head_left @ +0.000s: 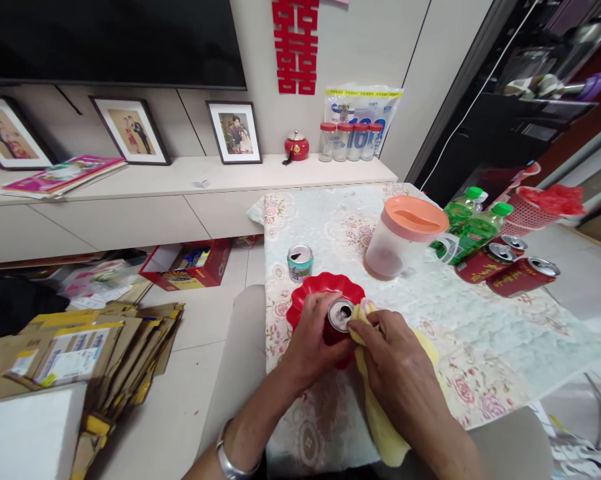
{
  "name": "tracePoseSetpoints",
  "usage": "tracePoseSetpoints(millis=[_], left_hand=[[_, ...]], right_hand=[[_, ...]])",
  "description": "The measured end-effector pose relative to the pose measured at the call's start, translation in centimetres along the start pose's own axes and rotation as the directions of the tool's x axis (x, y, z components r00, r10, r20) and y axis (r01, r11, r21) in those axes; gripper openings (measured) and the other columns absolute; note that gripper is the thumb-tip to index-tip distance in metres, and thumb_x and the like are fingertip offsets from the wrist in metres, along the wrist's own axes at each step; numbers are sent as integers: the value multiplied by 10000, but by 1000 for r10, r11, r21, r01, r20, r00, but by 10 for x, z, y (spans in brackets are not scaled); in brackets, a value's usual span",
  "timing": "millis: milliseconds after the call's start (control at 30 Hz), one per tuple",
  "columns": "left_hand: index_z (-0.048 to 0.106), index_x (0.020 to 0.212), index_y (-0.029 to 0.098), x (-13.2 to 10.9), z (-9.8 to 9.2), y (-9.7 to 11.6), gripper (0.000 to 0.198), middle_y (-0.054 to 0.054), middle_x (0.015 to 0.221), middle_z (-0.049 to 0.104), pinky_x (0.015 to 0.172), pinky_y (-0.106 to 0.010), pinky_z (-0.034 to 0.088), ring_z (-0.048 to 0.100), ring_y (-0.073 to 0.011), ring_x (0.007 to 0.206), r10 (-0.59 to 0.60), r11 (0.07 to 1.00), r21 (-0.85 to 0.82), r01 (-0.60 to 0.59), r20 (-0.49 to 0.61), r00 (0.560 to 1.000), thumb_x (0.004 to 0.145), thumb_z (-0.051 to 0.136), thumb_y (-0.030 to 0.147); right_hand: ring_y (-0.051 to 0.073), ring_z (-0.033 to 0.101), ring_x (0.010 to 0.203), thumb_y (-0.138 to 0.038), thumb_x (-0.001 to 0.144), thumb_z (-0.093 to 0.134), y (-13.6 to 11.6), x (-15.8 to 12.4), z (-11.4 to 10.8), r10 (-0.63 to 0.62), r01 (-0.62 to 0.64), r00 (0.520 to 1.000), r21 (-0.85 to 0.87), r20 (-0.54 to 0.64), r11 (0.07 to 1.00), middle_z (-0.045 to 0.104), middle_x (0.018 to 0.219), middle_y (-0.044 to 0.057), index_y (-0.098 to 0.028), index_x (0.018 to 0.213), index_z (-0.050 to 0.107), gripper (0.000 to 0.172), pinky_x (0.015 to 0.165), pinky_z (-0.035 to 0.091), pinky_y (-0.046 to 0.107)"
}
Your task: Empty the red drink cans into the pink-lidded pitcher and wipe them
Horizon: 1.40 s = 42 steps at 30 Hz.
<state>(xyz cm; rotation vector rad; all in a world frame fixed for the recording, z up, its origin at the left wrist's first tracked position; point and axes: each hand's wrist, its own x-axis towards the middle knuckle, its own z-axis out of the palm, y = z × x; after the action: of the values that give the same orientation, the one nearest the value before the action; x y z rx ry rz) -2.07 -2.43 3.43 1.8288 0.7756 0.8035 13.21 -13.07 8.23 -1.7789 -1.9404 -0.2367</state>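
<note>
My left hand [307, 340] is wrapped round an opened drink can [339, 316], its top with the open hole facing up. Below the can lies a red scalloped dish [305, 293] on the tablecloth. My right hand [393, 350] pinches a yellow cloth [380, 420] against the can's rim; the rest of the cloth hangs down over the table's near edge. Just behind the dish stands a small teal can [300, 263] with an opened top. Most of the held can's side is hidden by my fingers.
A pitcher [387, 250] with an orange lid stands at the table's middle. Right of it are green bottles [480, 230], several red cans [517, 277] and a pink basket [525, 210]. Flattened cardboard [75, 353] and a red box [190, 267] lie on the floor to the left.
</note>
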Motion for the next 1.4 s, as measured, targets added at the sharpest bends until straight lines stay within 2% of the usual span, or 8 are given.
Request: tracePoseSetpoints(millis=[200,400,567,867,1033,1167,1300,1400], left_hand=[[584,1417,256,-1,-13,10,648,-110,1502,630,1258,-577,434,574,-317,1444,-20,994,-104,32,114,993,803,699,82],[621,1354,251,-2,-10,13,571,-114,1460,662,1208,-551,486,618,-314,1388,-40,990,-132,50,78,996,818,773,127],[602,1399,249,-3,-6,10,623,-131,1469,620,1238,-575,443,568,-328,1424,4,998,-65,0,61,998,815,807,168],[623,1296,238,-3,4,4,612,-118,1293,635,1124,-570,521,630,-334,1262,8,1000,-17,-8,-10,1000,733,858,192],[582,1307,254,-3,4,6,618,-100,1345,680,1100,-512,532,665,-305,1249,-44,990,-131,51,56,997,753,841,170],[590,1262,239,-3,7,6,610,-93,1303,684,1054,-493,550,677,-306,1210,-69,992,-106,68,-5,998,716,852,169],[601,1236,223,-3,14,3,566,-107,1240,657,1029,-515,553,657,-318,1167,-11,1000,-20,9,-96,995,727,849,208],[608,1307,224,-3,13,2,600,-134,1282,633,1087,-565,528,620,-346,1236,31,999,35,-28,-85,996,755,845,228]], right_hand=[[191,560,928,-87,990,469,3,-1,-3,-3,3,1000,-2,-30,1000,578,1099,96,-180,1117,672,256,746,521,280],[175,571,924,-82,995,445,-3,-5,-4,4,-4,1000,32,0,999,577,1100,93,-164,1055,669,245,752,524,264],[156,569,929,-84,1015,441,-6,-7,-6,-3,2,1000,69,25,998,578,1098,80,-170,1160,681,294,758,498,243],[218,516,908,-56,952,496,0,-5,-2,1,-3,1000,-111,-11,994,582,1068,89,-172,1080,658,237,719,424,312],[202,535,904,-79,984,479,0,-6,-2,2,-2,1000,-52,-12,999,574,1068,91,-165,1082,646,212,718,476,305],[175,561,925,-82,1008,459,-3,-9,-4,9,-9,1000,49,6,999,575,1097,86,-168,1128,656,246,744,523,283],[175,571,965,-81,1014,466,-6,-11,0,10,-9,1000,61,-18,998,578,1119,84,-177,1222,668,306,767,546,284],[188,575,989,-72,1013,461,-5,-11,2,-3,5,999,34,-53,999,581,1115,87,-168,1201,673,299,784,562,306]])
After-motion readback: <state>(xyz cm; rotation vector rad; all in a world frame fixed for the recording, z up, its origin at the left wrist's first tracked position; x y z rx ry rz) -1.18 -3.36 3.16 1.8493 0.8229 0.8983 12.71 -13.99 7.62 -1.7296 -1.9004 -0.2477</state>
